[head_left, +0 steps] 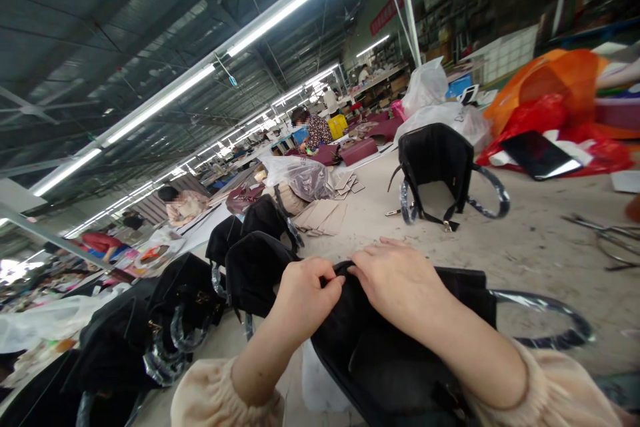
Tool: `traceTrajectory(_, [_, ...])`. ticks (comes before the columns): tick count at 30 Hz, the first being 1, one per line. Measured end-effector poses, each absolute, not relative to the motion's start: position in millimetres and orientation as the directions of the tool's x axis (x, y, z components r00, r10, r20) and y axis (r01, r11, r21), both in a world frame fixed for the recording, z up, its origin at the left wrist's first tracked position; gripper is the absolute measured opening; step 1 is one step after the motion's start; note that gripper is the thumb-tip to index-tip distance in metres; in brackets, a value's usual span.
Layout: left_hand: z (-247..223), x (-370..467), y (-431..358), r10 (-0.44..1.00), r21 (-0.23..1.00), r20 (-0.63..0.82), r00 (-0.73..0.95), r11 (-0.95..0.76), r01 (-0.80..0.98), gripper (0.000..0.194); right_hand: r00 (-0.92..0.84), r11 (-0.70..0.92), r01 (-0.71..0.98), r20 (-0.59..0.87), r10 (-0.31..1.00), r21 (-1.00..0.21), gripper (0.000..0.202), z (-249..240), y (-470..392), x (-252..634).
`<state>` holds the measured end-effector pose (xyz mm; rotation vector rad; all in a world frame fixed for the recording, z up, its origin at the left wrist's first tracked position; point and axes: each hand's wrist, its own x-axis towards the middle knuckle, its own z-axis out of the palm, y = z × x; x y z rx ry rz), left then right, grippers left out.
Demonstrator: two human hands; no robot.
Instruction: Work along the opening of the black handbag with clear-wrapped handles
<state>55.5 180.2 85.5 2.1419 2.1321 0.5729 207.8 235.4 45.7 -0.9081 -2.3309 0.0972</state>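
Right in front of me a black handbag [390,367] lies open toward me, its plastic-wrapped handle [560,313] sticking out to the right. My left hand [307,290] pinches the bag's far upper edge between thumb and fingers. Close beside it, my right hand [395,283] grips the same edge, fingers curled over it and the back of the hand facing up. The fingertips of both hands are only a little apart. Another black handbag [437,160] stands upright beyond my right hand, with wrapped handles at its sides.
More black bags [125,327] crowd the left. Cardboard pieces [323,217] lie farther back on the table [540,240]. Scissors [607,237] rest at the right, below a dark tablet-like panel [540,153] and red plastic [540,120]. Other people work in the distance, one in a patterned top [319,131].
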Motion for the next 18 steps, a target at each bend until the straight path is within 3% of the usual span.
traceTrajectory(4, [88,55,181,0.979,0.285,0.205,-0.016,-0.044,0.958,0.020,-0.577,0.767,0.581,0.526,0.625,-0.274,0.020,45,235,204])
traceTrajectory(8, [90,54,178,0.979,0.386,0.201,0.017,-0.095,0.918,0.004,-0.569,0.758,0.585,0.521,0.637,-0.288,0.019,46,236,201])
traceTrajectory(11, [93,56,170,0.988,0.453,0.155,-0.017,-0.055,0.890,0.045,-0.570,0.758,0.574,0.514,0.641,-0.310,0.018,48,235,201])
traceTrajectory(13, [95,59,164,0.992,0.446,0.102,-0.072,0.019,0.895,0.061,-0.574,0.762,0.569,0.514,0.637,-0.309,0.017,49,234,201])
traceTrajectory(18, [95,61,156,0.985,0.382,0.130,-0.111,0.054,0.923,0.050,-0.568,0.744,0.603,0.501,0.654,-0.288,0.016,52,228,211])
